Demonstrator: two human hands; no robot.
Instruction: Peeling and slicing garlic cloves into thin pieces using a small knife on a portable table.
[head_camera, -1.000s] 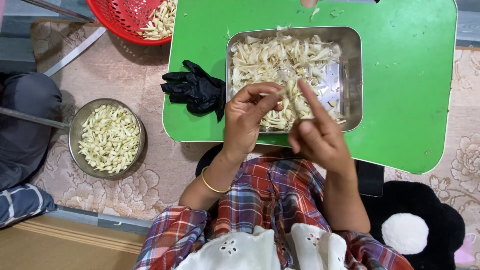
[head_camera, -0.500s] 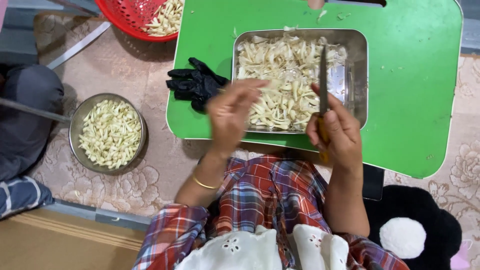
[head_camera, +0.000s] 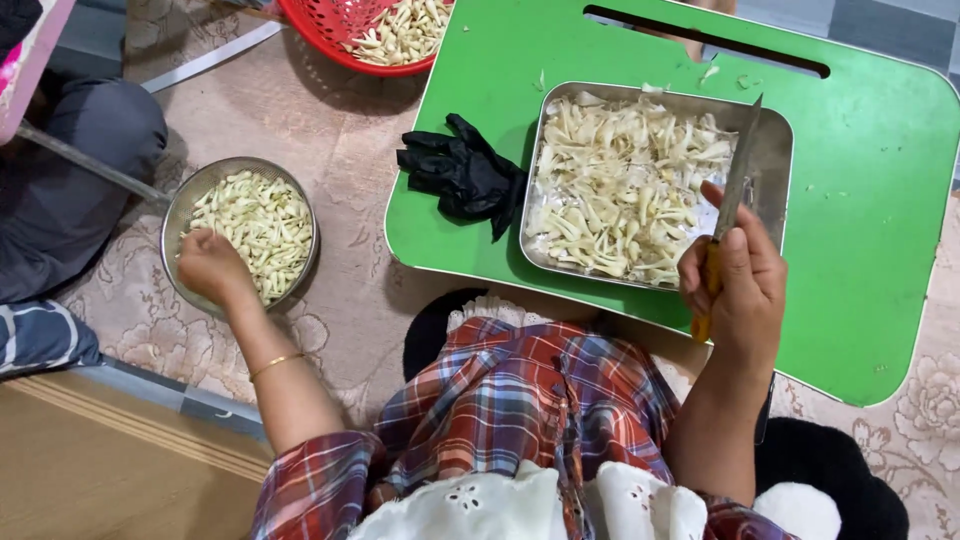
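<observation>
Left hand (head_camera: 212, 267) was out to my side, curled loosely with fingertips bunched at the near rim of the round metal bowl (head_camera: 180, 212) on the patterned floor mat (head_camera: 345, 130); whether it pinched a piece I could not tell. Bowl was heaped with small pale cut pieces (head_camera: 255, 215). Thin gold bangle (head_camera: 276, 364) sat on that wrist.

Right hand (head_camera: 735, 285) was closed around the yellow handle of a knife (head_camera: 727, 205), blade pointing up and away, tilted slightly right, crossing the right end of the rectangular steel tray (head_camera: 770, 165). Tray sat on the green lap table (head_camera: 880, 230) and held a loose pile of pale trimmed stalks (head_camera: 620, 190), mostly toward its left and middle.

Black glove (head_camera: 462, 175) lay crumpled on the table, touching the tray's left edge. Red plastic basket (head_camera: 345, 45) with more pale pieces sat beyond the table's far left corner. Another person's leg in dark trousers (head_camera: 70, 190) was at the left, near the bowl. My plaid shirt (head_camera: 520, 400) filled the bottom of the view.
</observation>
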